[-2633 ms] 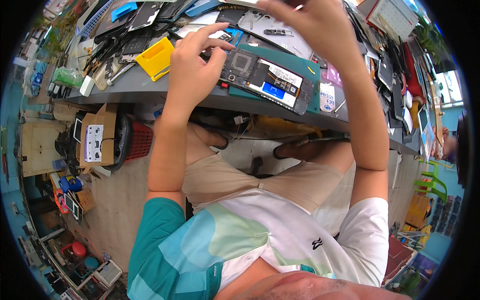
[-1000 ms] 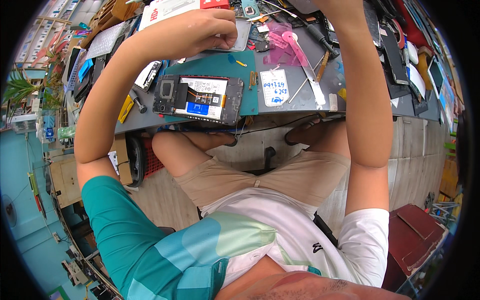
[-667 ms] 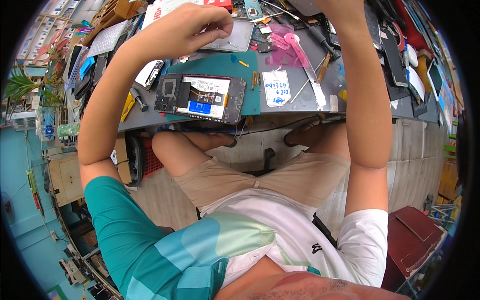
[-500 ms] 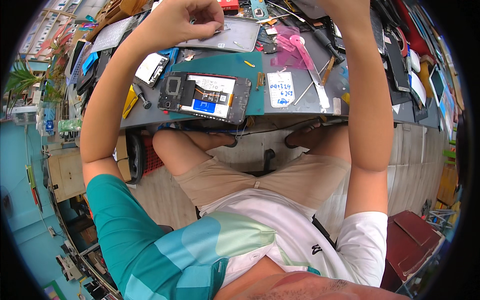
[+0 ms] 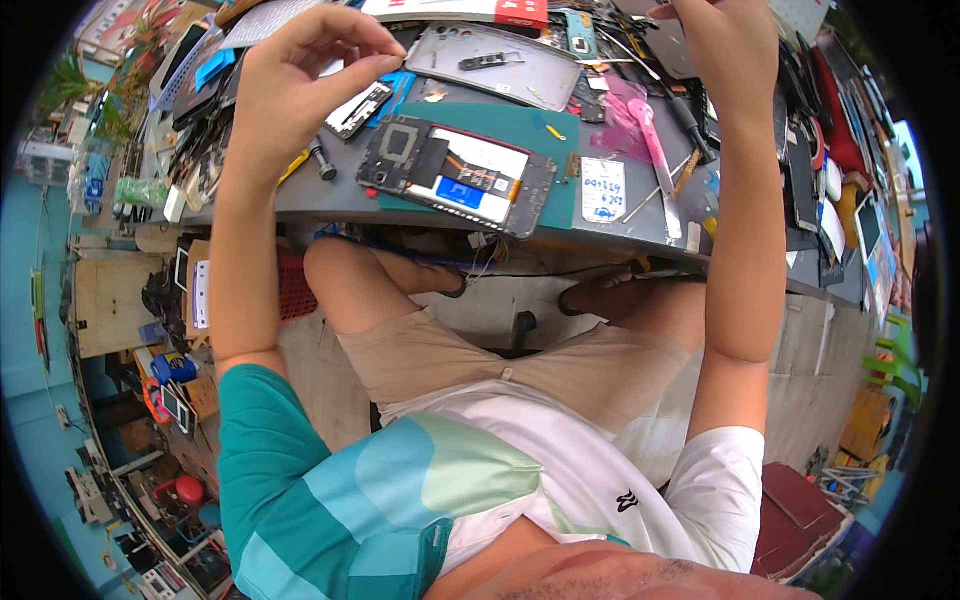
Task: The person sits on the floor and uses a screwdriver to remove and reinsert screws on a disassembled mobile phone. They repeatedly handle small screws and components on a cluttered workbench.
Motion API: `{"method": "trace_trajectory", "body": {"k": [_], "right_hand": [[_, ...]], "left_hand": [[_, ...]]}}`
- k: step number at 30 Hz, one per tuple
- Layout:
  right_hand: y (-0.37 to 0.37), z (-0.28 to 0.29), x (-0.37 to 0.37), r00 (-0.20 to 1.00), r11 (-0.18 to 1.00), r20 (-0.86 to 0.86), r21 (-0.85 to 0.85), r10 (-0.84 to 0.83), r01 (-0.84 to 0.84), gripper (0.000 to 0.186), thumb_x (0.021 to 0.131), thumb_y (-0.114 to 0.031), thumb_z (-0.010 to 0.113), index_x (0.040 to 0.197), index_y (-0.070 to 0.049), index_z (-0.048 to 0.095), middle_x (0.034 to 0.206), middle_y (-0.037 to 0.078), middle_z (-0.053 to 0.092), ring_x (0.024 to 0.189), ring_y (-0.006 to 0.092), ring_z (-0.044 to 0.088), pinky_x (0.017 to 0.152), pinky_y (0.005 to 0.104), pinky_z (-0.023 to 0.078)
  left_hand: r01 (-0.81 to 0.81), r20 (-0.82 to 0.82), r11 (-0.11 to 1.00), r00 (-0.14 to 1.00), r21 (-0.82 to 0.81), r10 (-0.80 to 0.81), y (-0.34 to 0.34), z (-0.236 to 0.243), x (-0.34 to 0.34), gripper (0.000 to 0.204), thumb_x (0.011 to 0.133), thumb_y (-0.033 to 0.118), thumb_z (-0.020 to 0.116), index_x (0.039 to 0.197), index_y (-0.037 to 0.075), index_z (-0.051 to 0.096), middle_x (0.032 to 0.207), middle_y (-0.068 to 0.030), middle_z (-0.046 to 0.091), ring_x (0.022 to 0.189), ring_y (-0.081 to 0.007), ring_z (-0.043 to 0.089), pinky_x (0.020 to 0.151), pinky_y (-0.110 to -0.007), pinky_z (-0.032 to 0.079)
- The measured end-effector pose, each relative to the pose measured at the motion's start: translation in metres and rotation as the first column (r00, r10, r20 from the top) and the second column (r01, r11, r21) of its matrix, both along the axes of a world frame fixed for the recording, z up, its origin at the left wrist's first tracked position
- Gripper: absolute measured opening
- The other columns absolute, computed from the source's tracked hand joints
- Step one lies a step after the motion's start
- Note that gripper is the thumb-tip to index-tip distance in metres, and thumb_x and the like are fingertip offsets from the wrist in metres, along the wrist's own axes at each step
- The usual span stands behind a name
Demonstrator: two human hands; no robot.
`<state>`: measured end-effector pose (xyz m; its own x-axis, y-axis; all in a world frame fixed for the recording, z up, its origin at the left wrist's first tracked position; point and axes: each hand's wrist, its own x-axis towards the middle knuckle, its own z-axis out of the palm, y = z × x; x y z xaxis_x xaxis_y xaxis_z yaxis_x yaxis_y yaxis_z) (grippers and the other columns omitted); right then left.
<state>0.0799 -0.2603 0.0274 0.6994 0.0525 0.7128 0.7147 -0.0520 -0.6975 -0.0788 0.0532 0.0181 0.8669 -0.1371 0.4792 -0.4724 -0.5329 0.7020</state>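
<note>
My left hand (image 5: 300, 90) is raised over the left of the bench, its thumb and forefinger brought together in a pinch; anything between the tips is too small to make out. To its right, a small dark strip-like part (image 5: 488, 61) lies on a flat grey panel (image 5: 545, 88). My right hand (image 5: 725, 45) is lifted at the top right, with most of its fingers cut off by the picture's edge. An opened phone or tablet (image 5: 455, 180), with a blue-and-white battery area, lies between my arms on a green mat (image 5: 560, 210), touched by neither hand.
A white label card (image 5: 603, 190), a pink-handled blade tool (image 5: 655, 150) and a dark screwdriver (image 5: 690, 125) lie right of the mat. A red-and-white box (image 5: 515, 12) is behind the panel. Heaps of phones and parts crowd both sides. A second screwdriver (image 5: 323, 162) lies left.
The view has shifted, so the bench appears further right. My left hand has moved left, away from the panel, and the dark part there now shows. My right hand stays raised.
</note>
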Motion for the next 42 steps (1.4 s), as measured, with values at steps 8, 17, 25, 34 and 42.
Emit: {"method": "trace_trajectory", "body": {"k": [8, 17, 25, 34, 42], "right_hand": [[0.035, 0.015, -0.058, 0.949, 0.940, -0.147, -0.161, 0.279, -0.301, 0.034, 0.097, -0.007, 0.083, 0.118, -0.003, 0.057, 0.092, 0.007, 0.073, 0.074, 0.0091, 0.070, 0.061, 0.0231, 0.056], [0.080, -0.010, -0.123, 0.814, 0.741, -0.155, -0.346, 0.560, -0.575, 0.041, 0.094, -0.008, 0.087, 0.122, -0.002, 0.057, 0.106, 0.007, 0.073, 0.095, 0.0115, 0.075, 0.073, 0.0245, 0.061], [0.107, -0.016, -0.137, 0.818, 0.738, -0.119, -0.373, 0.563, -0.563, 0.039, 0.094, -0.006, 0.086, 0.120, 0.000, 0.058, 0.107, 0.008, 0.071, 0.095, 0.0119, 0.075, 0.071, 0.0265, 0.063], [0.111, -0.013, -0.138, 0.836, 0.721, 0.009, -0.511, 0.549, -0.469, 0.039, 0.093, -0.008, 0.086, 0.119, 0.001, 0.058, 0.102, 0.011, 0.071, 0.088, 0.0164, 0.077, 0.069, 0.0290, 0.063], [0.121, -0.005, -0.141, 0.889, 0.720, 0.054, -0.610, 0.455, -0.332, 0.039, 0.092, -0.012, 0.087, 0.116, 0.000, 0.059, 0.093, 0.014, 0.072, 0.077, 0.0231, 0.078, 0.066, 0.0319, 0.061]], "left_hand": [[-0.166, 0.132, 0.832, 0.953, -0.529, 0.274, -0.015, -0.072, -0.075, 0.041, 0.092, -0.010, 0.080, 0.130, -0.003, 0.067, 0.110, -0.0116, 0.077, 0.101, -0.0151, 0.072, 0.090, -0.028, 0.057], [-0.162, 0.206, 0.874, 0.937, -0.459, 0.282, -0.029, -0.102, -0.088, 0.053, 0.090, -0.008, 0.082, 0.139, -0.003, 0.063, 0.109, -0.0089, 0.077, 0.099, -0.0103, 0.063, 0.088, -0.026, 0.045], [-0.164, 0.206, 0.866, 0.935, -0.473, 0.289, -0.024, -0.104, -0.089, 0.066, 0.088, -0.008, 0.084, 0.148, -0.004, 0.058, 0.108, -0.0066, 0.074, 0.101, -0.0105, 0.063, 0.090, -0.026, 0.044], [-0.196, 0.203, 0.850, 0.922, -0.489, 0.329, -0.026, -0.105, -0.089, 0.065, 0.091, -0.004, 0.081, 0.151, 0.001, 0.057, 0.103, -0.0026, 0.079, 0.096, -0.0080, 0.063, 0.088, -0.024, 0.046], [-0.323, 0.077, 0.764, 0.897, -0.559, 0.436, -0.038, -0.095, -0.097, 0.081, 0.092, -0.006, 0.083, 0.162, -0.008, 0.042, 0.106, -0.0038, 0.075, 0.094, -0.0063, 0.065, 0.088, -0.022, 0.049]]}}
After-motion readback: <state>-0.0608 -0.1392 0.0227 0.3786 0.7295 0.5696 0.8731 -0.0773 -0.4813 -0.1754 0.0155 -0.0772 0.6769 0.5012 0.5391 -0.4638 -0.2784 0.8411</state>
